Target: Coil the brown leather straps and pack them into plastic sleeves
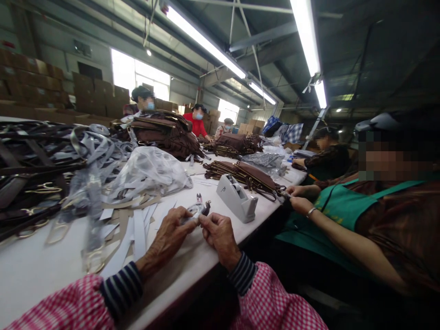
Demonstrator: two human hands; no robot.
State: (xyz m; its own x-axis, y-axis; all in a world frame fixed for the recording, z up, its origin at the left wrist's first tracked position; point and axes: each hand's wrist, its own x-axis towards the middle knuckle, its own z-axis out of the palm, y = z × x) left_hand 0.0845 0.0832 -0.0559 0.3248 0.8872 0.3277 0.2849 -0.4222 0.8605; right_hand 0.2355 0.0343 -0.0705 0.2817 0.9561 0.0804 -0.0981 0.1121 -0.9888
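Note:
My left hand point(173, 231) and my right hand point(220, 231) meet over the table's near edge, fingertips pinched close together. What they pinch is too small to make out. Just beyond the fingertips is a small bundle point(196, 209) that looks clear and shiny, with a dark piece point(206, 208) at its right; whether the hands touch it I cannot tell. A pale grey tape dispenser point(237, 201) stands a little to the right, beyond my right hand. To the left of my left hand lie loose white and tan strips point(139, 233).
Dark straps with metal buckles point(30, 169) heap at left, beside a clear plastic bag point(151, 169). Brown zippered bags point(165, 133) are piled farther back, with another stack point(237, 174) behind the dispenser. A co-worker in a green apron point(330, 215) sits close at right.

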